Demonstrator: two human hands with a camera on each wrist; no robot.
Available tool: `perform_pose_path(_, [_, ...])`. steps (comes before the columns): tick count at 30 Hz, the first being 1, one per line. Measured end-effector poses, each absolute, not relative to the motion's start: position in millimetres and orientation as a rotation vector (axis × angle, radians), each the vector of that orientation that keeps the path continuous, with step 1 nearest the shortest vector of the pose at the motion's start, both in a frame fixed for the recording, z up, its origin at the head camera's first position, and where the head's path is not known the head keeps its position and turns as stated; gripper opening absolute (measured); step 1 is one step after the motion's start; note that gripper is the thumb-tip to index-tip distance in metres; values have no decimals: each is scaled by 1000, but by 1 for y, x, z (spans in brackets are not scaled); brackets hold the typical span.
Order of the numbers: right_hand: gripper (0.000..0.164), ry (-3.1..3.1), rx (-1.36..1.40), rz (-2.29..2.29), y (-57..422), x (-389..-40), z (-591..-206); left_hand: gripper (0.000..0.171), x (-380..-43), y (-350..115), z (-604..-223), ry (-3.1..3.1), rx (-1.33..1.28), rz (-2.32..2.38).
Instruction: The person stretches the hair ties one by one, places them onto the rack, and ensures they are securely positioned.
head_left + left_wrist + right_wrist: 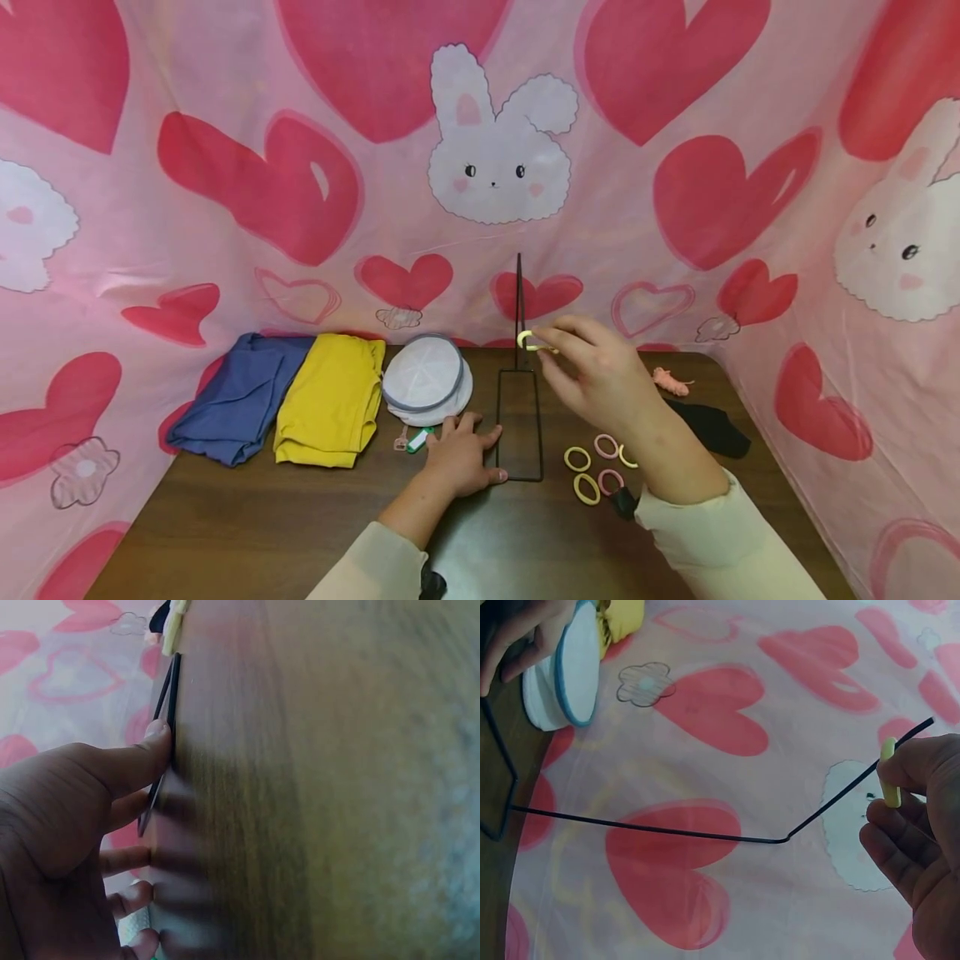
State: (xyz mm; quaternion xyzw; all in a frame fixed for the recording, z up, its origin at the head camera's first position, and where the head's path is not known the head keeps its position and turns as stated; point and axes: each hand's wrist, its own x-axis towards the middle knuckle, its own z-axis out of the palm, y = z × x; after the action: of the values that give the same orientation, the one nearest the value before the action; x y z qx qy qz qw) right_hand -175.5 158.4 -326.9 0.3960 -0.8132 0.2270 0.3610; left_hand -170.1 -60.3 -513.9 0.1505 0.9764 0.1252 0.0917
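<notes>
A thin black wire stand (780, 841) has a rectangular base on the table and an upright that bends into a sloping arm. My left hand (461, 454) rests at the base's left side, thumb at its near corner and fingers spread. Between thumb and fingertips, my right hand (600, 375) pinches a yellow hair tie (889, 772) by the arm's free end. In the right wrist view the arm's tip shows beyond the tie; I cannot tell whether it passes through. More yellow hair ties (576, 487) and pink ones (606, 457) lie below my right forearm.
Folded blue cloth (240, 400), folded yellow cloth (328, 404) and a round white item with a blue-grey rim (423, 375) stand left. Near them lies a green-and-white tag (420, 440). Pink yarn (670, 382) and black cloth (712, 427) lie right. Patterned fabric (495, 250) hangs behind.
</notes>
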Motion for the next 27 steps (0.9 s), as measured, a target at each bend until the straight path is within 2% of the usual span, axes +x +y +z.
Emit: perform_pose_path(27, [32, -2080, 820, 608, 140, -258, -341, 77, -172, -61, -513, 2871, 438, 401])
